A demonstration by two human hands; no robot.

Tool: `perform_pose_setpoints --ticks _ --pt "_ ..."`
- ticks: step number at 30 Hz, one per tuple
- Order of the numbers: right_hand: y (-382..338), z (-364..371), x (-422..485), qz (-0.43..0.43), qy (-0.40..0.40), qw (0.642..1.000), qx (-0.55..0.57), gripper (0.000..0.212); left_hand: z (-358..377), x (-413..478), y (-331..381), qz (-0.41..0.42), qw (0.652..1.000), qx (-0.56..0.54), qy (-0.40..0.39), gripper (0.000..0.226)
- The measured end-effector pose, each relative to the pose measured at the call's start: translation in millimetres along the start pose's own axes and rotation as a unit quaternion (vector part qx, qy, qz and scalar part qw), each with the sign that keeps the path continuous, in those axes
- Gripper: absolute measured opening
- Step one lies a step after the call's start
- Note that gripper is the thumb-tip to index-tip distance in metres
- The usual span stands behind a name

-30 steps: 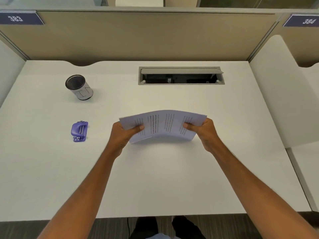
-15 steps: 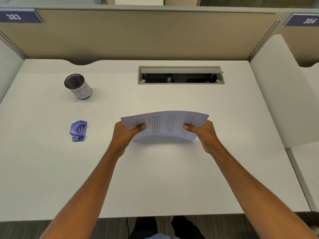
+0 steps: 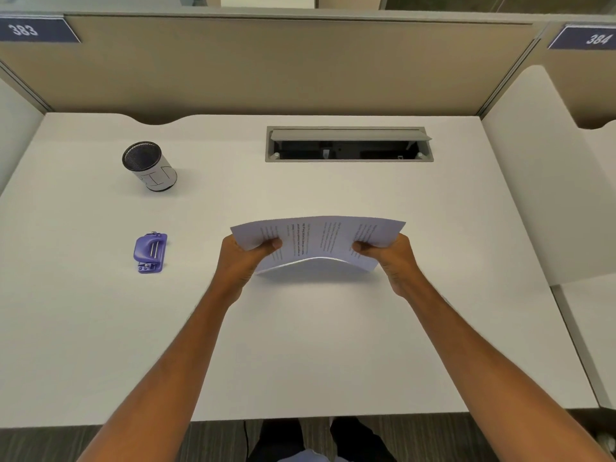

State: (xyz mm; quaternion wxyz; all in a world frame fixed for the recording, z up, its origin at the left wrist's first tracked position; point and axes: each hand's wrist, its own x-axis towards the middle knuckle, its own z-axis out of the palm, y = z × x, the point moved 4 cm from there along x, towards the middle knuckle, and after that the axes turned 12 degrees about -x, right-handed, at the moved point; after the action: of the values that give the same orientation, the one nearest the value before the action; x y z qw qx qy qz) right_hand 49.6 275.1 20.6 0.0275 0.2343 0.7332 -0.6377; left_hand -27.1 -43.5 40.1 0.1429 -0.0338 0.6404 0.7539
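A thin stack of printed paper sheets [image 3: 318, 240] is held above the middle of the white desk [image 3: 300, 345], turned sideways and bowed upward in the centre. My left hand [image 3: 245, 261] grips its left end, thumb on top. At the other end my right hand [image 3: 391, 260] grips the sheets the same way. A purple hole punch [image 3: 150, 252] lies on the desk well to the left of my left hand.
A mesh pen cup [image 3: 149, 165] with a white label stands at the back left. An open grey cable hatch [image 3: 348, 144] is set into the desk behind the paper. Beige partition walls [image 3: 266, 61] enclose the desk; a white side panel [image 3: 533, 181] stands on the right.
The sheets have bowed upward a little more between my hands. Both hands stay in nearly the same place with the same grip.
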Motion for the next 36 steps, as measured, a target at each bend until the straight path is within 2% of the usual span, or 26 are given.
perform_pose_setpoints --ticks 3,6,13,16,18,24,29,34,36 --pt "-3.1 -7.8 0.2 -0.012 -0.006 1.000 -0.012 0.040 -5.4 0.8 4.6 0.005 0.999 -0.053 0.008 0.039" --pt "-6.1 -14.1 -0.4 -0.016 -0.012 1.000 0.015 0.046 -8.1 -0.4 10.8 0.000 0.991 -0.131 0.020 0.037" --pt "-20.7 9.4 -4.3 -0.011 -0.049 0.981 0.189 0.028 5.5 -0.5 4.9 -0.020 0.958 -0.286 0.017 0.055" --pt "-31.7 34.0 -9.6 -0.011 -0.059 0.969 0.240 0.029 18.7 -2.8 -3.3 -0.032 0.949 -0.313 0.030 0.062" --pt "-37.7 48.5 -12.7 -0.011 -0.058 0.962 0.266 0.034 28.5 -5.6 -8.8 -0.039 0.942 -0.332 0.038 0.057" --pt "-46.7 69.6 -15.1 -0.021 -0.010 0.961 0.276 0.041 51.2 -16.9 -25.3 -0.067 0.918 -0.385 0.062 0.058" --pt "-49.0 59.9 -10.5 -0.017 -0.007 0.968 0.251 0.043 42.8 -21.7 -25.0 -0.083 0.926 -0.366 0.036 0.053" --pt "-49.6 40.0 -4.5 -0.014 -0.028 0.969 0.244 0.049 4.9 -15.3 -19.8 -0.135 0.944 -0.301 -0.012 0.041" --pt "-49.2 34.7 -3.0 -0.010 -0.039 0.971 0.234 0.049 -6.2 -9.6 -15.3 -0.143 0.958 -0.247 -0.039 0.050"
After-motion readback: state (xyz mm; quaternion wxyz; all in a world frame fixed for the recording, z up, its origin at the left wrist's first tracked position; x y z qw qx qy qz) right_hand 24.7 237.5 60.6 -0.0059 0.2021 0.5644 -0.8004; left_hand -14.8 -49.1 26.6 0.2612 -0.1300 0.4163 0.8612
